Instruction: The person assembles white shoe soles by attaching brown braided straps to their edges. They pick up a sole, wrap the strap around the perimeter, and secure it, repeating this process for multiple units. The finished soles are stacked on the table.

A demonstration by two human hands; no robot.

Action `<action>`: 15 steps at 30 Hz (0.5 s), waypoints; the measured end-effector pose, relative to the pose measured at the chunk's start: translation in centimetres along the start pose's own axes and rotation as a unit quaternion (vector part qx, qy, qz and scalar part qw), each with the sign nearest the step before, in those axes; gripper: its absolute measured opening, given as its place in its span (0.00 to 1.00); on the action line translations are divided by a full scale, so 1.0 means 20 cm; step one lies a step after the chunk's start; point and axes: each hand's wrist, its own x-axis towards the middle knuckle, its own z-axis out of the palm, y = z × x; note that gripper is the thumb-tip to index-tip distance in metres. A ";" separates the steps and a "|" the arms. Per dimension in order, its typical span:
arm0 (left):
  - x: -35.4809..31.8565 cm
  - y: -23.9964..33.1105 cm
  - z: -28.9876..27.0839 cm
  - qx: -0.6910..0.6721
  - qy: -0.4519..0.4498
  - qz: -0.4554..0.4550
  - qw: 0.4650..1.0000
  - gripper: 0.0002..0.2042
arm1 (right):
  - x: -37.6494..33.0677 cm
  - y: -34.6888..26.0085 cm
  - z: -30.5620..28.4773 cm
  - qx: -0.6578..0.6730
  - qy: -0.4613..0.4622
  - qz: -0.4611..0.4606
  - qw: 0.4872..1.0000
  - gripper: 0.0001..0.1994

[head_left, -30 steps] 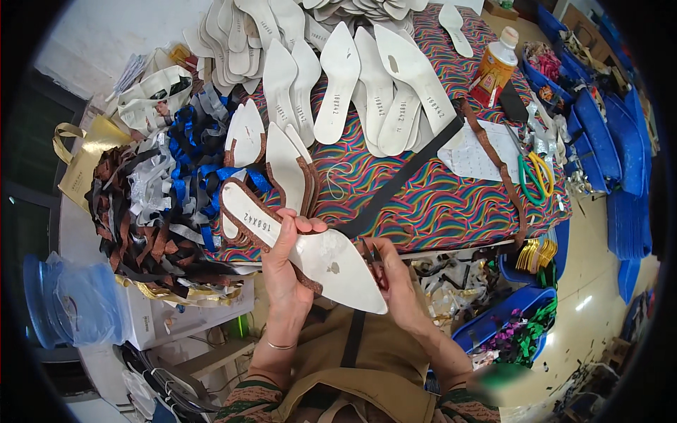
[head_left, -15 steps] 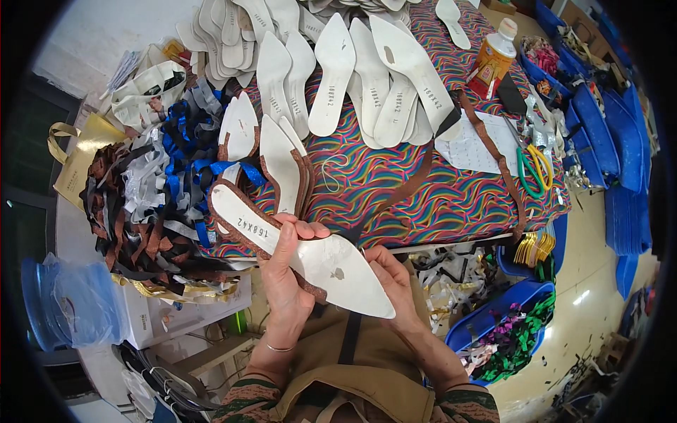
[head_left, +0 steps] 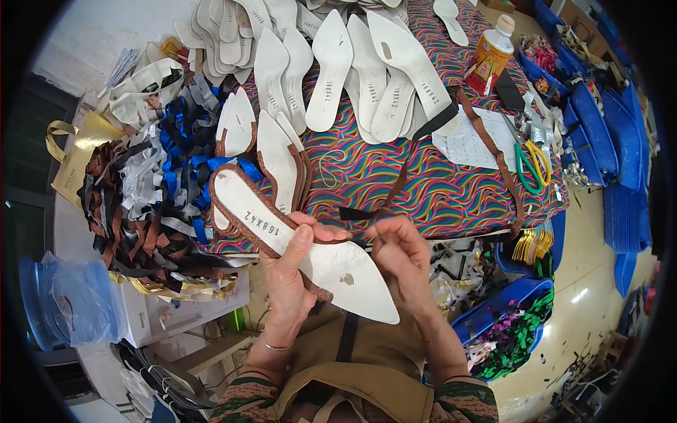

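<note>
Gripping one white sole point(head_left: 335, 266) by the near edge of the surface point(head_left: 352, 169), the left hand point(head_left: 289, 283) angles upward, thumb on top; the right hand point(head_left: 407, 261), fingers curled, pinches one dark strip point(head_left: 399, 185).

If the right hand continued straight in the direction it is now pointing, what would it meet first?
Most likely the black strip end just ahead of the right hand, with the patterned cloth behind it. Depth is unclear, so the hand might pass above it.
</note>
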 end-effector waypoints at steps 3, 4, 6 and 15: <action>-0.01 0.02 0.03 0.041 -0.021 -0.015 0.999 0.07 | 0.07 -0.10 -0.08 -0.351 -0.135 -0.128 0.918 0.07; -0.01 0.04 0.04 0.055 -0.026 -0.019 0.998 0.07 | 0.08 -0.12 -0.08 -0.369 -0.137 -0.143 0.908 0.10; -0.02 0.05 0.04 0.076 -0.039 -0.024 0.996 0.07 | 0.10 -0.16 -0.10 -0.448 -0.159 -0.231 0.849 0.13; 0.04 0.00 -0.01 0.052 -0.132 0.009 0.990 0.05 | -0.04 -0.15 -0.12 -0.632 -0.179 -0.389 0.646 0.16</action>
